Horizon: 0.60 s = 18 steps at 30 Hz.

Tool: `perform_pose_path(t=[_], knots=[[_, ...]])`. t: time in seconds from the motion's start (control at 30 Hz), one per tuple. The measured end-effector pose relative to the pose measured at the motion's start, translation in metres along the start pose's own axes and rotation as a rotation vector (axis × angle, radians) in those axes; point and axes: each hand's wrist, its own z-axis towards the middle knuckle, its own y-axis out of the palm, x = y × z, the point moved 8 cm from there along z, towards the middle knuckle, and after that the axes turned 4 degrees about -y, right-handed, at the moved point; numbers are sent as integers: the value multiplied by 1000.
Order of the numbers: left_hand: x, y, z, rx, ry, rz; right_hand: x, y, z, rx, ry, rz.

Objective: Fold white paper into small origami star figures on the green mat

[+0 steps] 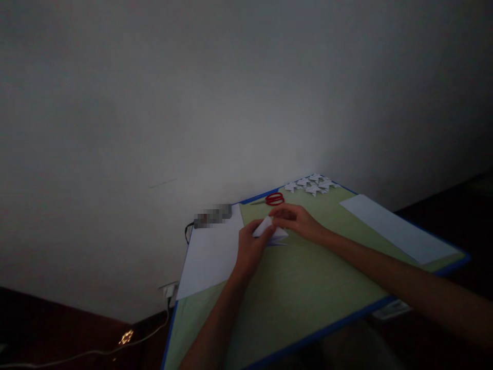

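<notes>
Over the middle of the green tabletop, a small piece of folded white paper (264,226) is held between both hands. My left hand (250,244) is closed on its left side, with the thumb across the front. From the right, my right hand (296,220) pinches the upper edge of the same paper, fingers bent. Pointed flaps of the paper stick out to the right below the fingers. Just beyond the hands lie scissors with red handles (275,199), their blades toward the left.
A large white sheet (210,262) covers the table's left side, with a blurred-out dark object (213,215) at its far edge. Several folded paper stars (315,185) lie at the far corner. A long paper strip (396,228) rests along the right. The green table (308,293) has blue edging and meets the wall.
</notes>
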Motion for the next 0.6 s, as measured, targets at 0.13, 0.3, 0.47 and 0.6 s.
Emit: perform_pose_path(t=[0.13, 0.3, 0.47, 0.6], knots=[[2, -4, 0, 40, 5, -43, -1, 1, -2, -22, -44, -34], [4, -4, 0, 42, 20, -90, -8, 2, -3, -26, -99, -54], [4, -4, 1, 32, 27, -144, -16, 0, -3, 6, -175, -144], [-2, -5, 4, 44, -18, -197, -18, 0, -4, 3, -226, -166]])
